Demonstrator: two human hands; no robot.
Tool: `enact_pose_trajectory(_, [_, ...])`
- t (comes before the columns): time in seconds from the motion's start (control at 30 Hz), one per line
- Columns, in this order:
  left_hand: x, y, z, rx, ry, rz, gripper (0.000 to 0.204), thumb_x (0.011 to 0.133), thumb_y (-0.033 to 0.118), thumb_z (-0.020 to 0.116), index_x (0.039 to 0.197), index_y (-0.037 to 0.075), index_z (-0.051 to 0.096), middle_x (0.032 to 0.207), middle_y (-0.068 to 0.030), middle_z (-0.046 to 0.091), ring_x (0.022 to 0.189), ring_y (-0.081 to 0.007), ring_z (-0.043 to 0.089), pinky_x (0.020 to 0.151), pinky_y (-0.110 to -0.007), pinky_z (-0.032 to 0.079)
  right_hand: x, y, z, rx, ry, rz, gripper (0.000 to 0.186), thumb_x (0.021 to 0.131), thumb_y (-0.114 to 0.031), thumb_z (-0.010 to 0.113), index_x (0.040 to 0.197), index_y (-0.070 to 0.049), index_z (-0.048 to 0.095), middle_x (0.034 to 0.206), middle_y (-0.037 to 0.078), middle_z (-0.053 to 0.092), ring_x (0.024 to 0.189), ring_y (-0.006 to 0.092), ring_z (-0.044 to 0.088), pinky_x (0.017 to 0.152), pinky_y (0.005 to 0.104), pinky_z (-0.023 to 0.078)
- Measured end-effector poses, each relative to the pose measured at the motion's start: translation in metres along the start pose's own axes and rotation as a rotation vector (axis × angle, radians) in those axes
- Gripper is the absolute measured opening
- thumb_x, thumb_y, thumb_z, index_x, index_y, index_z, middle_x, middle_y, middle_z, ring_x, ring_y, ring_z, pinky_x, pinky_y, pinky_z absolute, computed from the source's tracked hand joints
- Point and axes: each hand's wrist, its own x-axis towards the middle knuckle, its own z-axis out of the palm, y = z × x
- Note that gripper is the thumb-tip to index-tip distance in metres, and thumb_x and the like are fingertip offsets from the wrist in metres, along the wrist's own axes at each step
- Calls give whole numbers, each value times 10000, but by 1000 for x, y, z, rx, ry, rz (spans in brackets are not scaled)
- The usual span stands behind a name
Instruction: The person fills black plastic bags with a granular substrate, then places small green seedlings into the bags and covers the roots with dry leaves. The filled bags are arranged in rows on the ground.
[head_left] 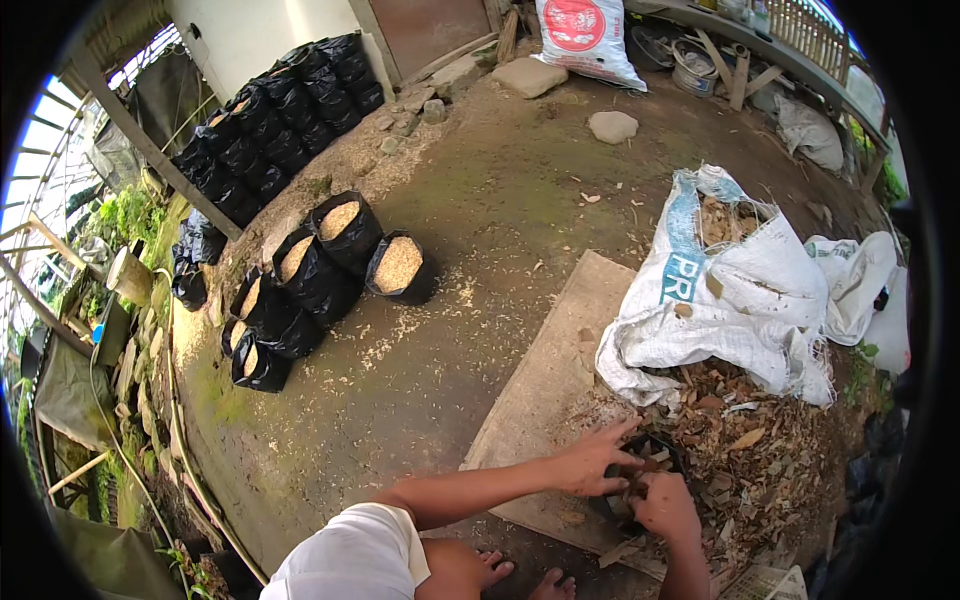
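In front of me a small black plastic bag stands at the edge of a flat brown board, with brown dry leaf pieces showing in its mouth. My left hand reaches over the bag's left rim with its fingers spread apart. At the bag's right side, my right hand has curled fingers at the mouth; what they hold, if anything, is hidden. A loose heap of dry leaves and chips lies to the right, beside and below a white woven sack holding more of the same.
Several black bags filled with pale shavings stand on the ground at left. Farther back, more filled black bags are stacked along a wall. A printed white sack, stones and a wooden bench are at the far side.
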Motion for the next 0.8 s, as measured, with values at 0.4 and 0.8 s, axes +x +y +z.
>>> enact_pose_trajectory(0.4, [-9,-2,23,-357,55,-99,631,829,9,605,1455,-15,529,1615,-207,399,1292,-450,570,1058,-466,510,20,8,30,-183,181,52,323,737,-139,759,1052,-72,789,1045,222,708,994,408,694,869,493,559])
enact_pose_trajectory(0.8, [-39,39,-118,62,146,-78,830,884,149,721,1619,139,335,1691,-305,37,1484,-509,342,1227,-565,318,-21,-45,-73,163,199,-41,404,802,-110,787,1176,-7,673,1080,205,676,1022,381,686,897,444,548])
